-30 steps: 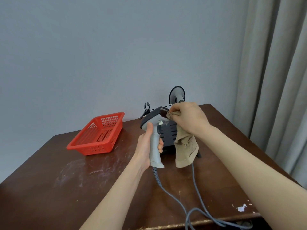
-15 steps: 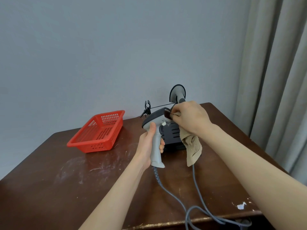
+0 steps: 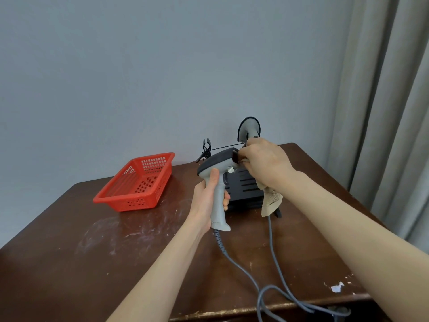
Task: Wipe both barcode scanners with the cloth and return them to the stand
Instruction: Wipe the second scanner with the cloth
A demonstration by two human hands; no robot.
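Nearest to us, two grey cables (image 3: 274, 296) loop over the chipped front edge of the brown table (image 3: 69, 263). One of them, coiled at its top, runs up into the foot of the scanner (image 3: 218, 177).

We hold that scanner in the air above the middle of the table, upright, with its dark head pointing right. Our left hand (image 3: 209, 201) is wrapped round the pale grey handle, thumb up the near side and fingers curled round the far side. Our right hand (image 3: 267, 163) is bunched on the cloth (image 3: 270, 201) and presses it to the front face of the head, while the loose tail of the cloth hangs below the wrist.

We judge the scanner to be light, hard plastic and smooth enough to slip, so the shaped handle is the place to hold it. The window at the front probably scratches, so it calls for a soft touch. The cable will tug when we turn the scanner. The cloth is limp and must be balled up to press with.

Behind our hands stands a dark slotted box (image 3: 243, 189). It may be the stand or the second scanner, but our hands cover too much of it to say. A red basket (image 3: 139, 182) sits to the left, and a round dark dish (image 3: 249, 129) rises at the back by the wall.
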